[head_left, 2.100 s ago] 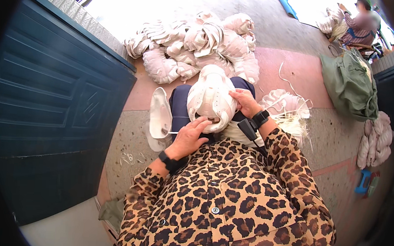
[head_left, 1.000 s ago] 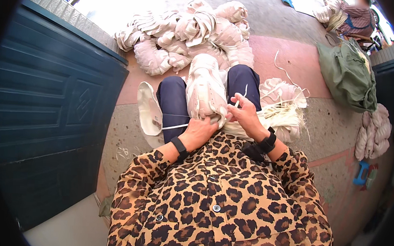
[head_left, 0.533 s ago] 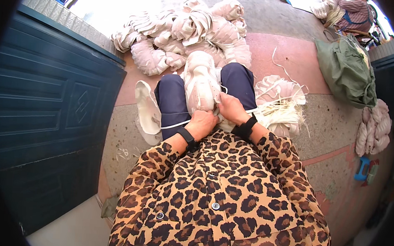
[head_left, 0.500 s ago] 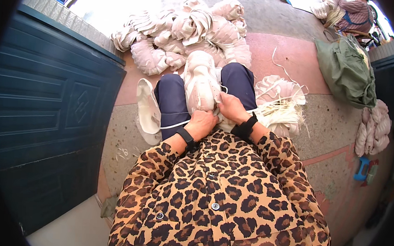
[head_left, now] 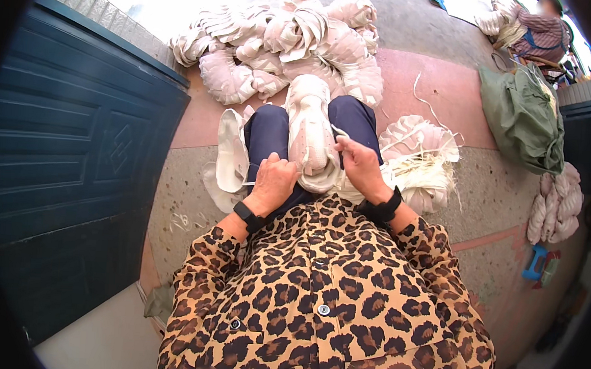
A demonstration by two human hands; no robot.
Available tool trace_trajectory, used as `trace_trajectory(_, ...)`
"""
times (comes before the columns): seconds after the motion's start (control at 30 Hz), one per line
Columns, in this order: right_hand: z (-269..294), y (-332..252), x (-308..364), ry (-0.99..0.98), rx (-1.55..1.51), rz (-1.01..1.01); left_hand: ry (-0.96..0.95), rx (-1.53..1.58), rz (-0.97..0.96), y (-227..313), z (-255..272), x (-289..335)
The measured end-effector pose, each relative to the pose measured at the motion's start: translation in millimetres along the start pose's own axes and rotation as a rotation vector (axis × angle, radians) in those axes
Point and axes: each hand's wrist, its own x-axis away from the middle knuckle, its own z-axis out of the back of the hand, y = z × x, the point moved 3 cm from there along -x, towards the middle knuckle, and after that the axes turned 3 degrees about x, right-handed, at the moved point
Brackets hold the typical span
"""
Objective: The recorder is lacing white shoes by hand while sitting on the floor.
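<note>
A white and pale pink shoe upper (head_left: 316,142) stands on end between my knees, on my dark blue trouser legs (head_left: 269,132). My left hand (head_left: 273,184) is closed beside its lower left side, on a thin thread that barely shows. A white band (head_left: 249,183) crosses my left thigh and runs under that hand. To the right of the upper, my right hand (head_left: 359,167) is pinched closed. A short, thin pale piece (head_left: 340,132) pokes out at its fingertips; its kind is hard to make out. White shoe pieces (head_left: 232,152) lie against my left leg.
Bundles of pale uppers (head_left: 287,45) are heaped ahead. A bundle with loose cords (head_left: 419,155) lies by my right knee, and a green sack (head_left: 521,120) beyond. A blue door (head_left: 80,164) stands left. Another person (head_left: 543,37) sits at the far right.
My hands, close together at the upper's lower end before, have drawn apart: the left moved left, the right slightly right. More of the upper's lower end shows.
</note>
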Motion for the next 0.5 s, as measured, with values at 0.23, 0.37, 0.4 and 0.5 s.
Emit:
trace_trajectory(0.23, 78, -11, -36, 0.132, 0.141, 0.188, -0.236, -0.110, -0.251, 15, -14, -17)
trace_trajectory(0.37, 48, -6, -35, -0.170, 0.053, 0.191, -0.105, 0.047, -0.127, 14, -9, -26)
trace_trajectory(0.4, 29, -3, -30, -0.247, -0.070, 0.059, -0.092, 0.073, -0.103, 16, -9, -27)
trace_trajectory(0.5, -13, 0, -12, -0.411, 0.140, 0.247, -0.092, 0.058, -0.067, 21, -11, -23)
